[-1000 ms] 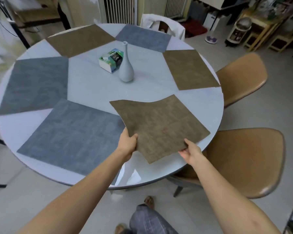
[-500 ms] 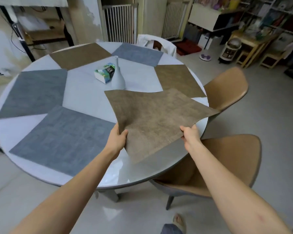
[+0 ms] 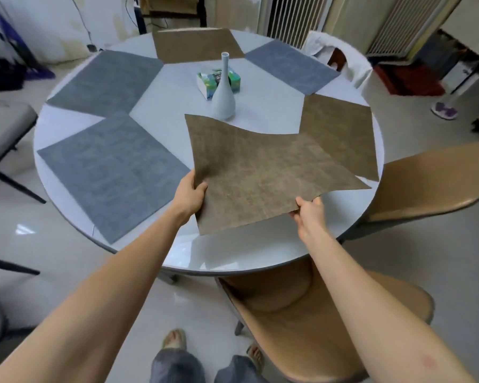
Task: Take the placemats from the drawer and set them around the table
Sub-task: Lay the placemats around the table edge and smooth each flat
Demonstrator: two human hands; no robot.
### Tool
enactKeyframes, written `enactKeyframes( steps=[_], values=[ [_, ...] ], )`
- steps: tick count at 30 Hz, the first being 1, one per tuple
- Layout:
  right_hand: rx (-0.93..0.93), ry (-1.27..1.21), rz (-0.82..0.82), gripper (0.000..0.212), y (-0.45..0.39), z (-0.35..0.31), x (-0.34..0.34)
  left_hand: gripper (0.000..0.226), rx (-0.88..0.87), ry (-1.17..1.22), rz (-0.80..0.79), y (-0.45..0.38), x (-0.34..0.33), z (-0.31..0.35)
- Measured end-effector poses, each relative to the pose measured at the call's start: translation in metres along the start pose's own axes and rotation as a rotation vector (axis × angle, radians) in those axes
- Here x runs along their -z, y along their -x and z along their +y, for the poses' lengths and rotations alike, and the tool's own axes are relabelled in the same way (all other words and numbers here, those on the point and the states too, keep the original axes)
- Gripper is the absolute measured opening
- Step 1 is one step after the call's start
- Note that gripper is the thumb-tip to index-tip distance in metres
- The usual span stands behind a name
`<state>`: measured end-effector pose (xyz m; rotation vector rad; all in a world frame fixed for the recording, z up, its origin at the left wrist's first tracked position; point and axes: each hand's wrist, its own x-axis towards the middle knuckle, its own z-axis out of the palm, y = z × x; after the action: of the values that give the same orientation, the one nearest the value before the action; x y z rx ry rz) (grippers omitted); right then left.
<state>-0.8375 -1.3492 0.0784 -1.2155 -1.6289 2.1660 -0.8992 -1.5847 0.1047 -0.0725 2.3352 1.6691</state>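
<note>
1. Both hands, left hand (image 3: 190,193) and right hand (image 3: 309,214), are gripping one brown placemat (image 3: 263,172), fingers curled on its near edge, over the worktop (image 3: 233,255);
2. Five mats are lying flat: three grey placemats (image 3: 114,172), two brown mats (image 3: 340,134);
3. One vase (image 3: 224,99), one tissue box (image 3: 208,81) are sitting mid-worktop.

— Can you read anything on that tissue box (image 3: 209,81) by the vase (image 3: 223,99)?

— No. It has green and dark printing on its side, but the lettering is too small and blurred to make out.

— Anything on the placemats, the table or the chairs?

— No writing, labels or numbers that I can see anywhere.
</note>
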Motion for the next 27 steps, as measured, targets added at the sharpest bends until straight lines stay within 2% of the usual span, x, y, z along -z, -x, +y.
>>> enactKeyframes(
  steps=[4,6,8,10,13,18,21,27],
  values=[
    [-0.105,-0.035,-0.037,0.022,-0.018,0.020,0.015,0.036,0.059,-0.006,0.073,-0.010,-0.015,-0.017],
    [-0.253,0.003,-0.038,0.028,-0.022,0.035,0.025,0.035,0.176,-0.008,0.120,-0.014,-0.021,-0.037],
    [-0.408,0.087,-0.045,0.030,-0.025,0.054,0.035,0.044,0.331,-0.076,0.139,-0.012,-0.025,-0.062],
    [-0.472,0.134,-0.065,0.033,-0.029,0.068,0.040,0.039,0.437,-0.156,0.170,-0.006,-0.028,-0.089],
    [-0.446,0.134,-0.023,0.027,-0.035,0.080,0.039,0.004,0.491,-0.274,0.215,0.005,-0.032,-0.109],
    [-0.404,0.240,0.090,0.021,-0.036,0.089,0.032,0.019,0.476,-0.551,0.266,0.011,-0.034,-0.118],
    [-0.390,0.348,0.141,0.018,-0.037,0.089,0.035,0.022,0.482,-0.572,0.227,0.017,-0.035,-0.121],
    [-0.380,0.499,0.122,0.019,-0.032,0.091,0.044,0.020,0.468,-0.558,0.139,0.027,-0.034,-0.123]
  ],
)
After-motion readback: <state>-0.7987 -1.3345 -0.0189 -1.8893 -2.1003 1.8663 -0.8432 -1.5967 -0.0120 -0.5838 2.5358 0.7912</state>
